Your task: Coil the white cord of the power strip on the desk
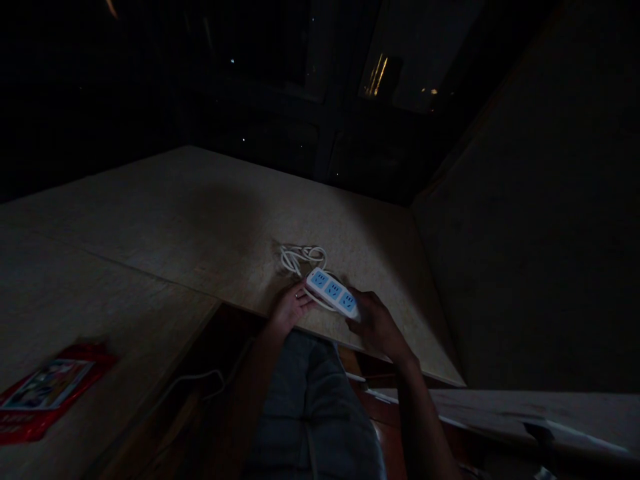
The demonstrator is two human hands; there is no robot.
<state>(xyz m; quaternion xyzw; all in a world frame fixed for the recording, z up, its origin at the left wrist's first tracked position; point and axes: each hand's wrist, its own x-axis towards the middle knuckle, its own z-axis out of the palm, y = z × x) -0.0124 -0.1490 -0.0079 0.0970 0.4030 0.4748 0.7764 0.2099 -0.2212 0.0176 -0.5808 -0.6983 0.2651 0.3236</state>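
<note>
A white power strip (333, 291) with three blue socket faces is held tilted above the near edge of the counter. My right hand (373, 320) grips its right end, the fingers wrapped round it. Under the left end is my left hand (291, 308), palm up with the fingers bent toward the strip and its cable. Whether those fingers press on the strip is hard to make out in the dim light. The strip's white cable (300, 257) lies in loose coils on the counter just behind, and one loop passes below the strip near my left fingers.
The pale counter (150, 200) spreads left and back to a dark window (280, 100). A red printed packet (50, 390) lies at the left. A dark wall (540, 233) rises on the right. Below the counter edge hangs another thin white cord (195, 377).
</note>
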